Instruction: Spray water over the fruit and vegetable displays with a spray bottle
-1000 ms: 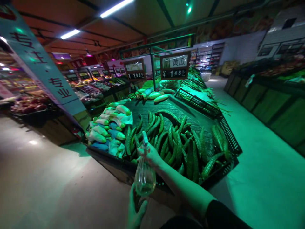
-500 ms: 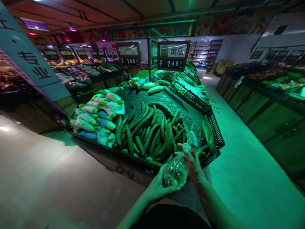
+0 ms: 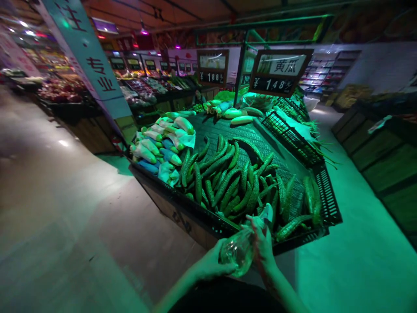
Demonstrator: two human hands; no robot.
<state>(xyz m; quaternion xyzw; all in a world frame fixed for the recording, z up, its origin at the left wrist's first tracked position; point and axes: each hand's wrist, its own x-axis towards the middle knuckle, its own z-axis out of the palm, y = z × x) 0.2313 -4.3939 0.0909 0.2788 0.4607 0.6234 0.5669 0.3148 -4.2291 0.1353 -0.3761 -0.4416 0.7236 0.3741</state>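
Clear spray bottle (image 3: pixel 240 255) aslant in both hands (image 3: pixel 213 262), near cucumbers (image 3: pixel 224 184).

pillar (image 3: pixel 89 56): lettered, left | nearer price sign (image 3: pixel 282 71): framed | shelves (image 3: pixel 329 71): far back

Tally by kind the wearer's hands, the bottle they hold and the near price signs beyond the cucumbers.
Left hand and right hand: 2
Clear bottle: 1
Left price sign, right price sign, partly hidden middle price sign: 3
Total: 6
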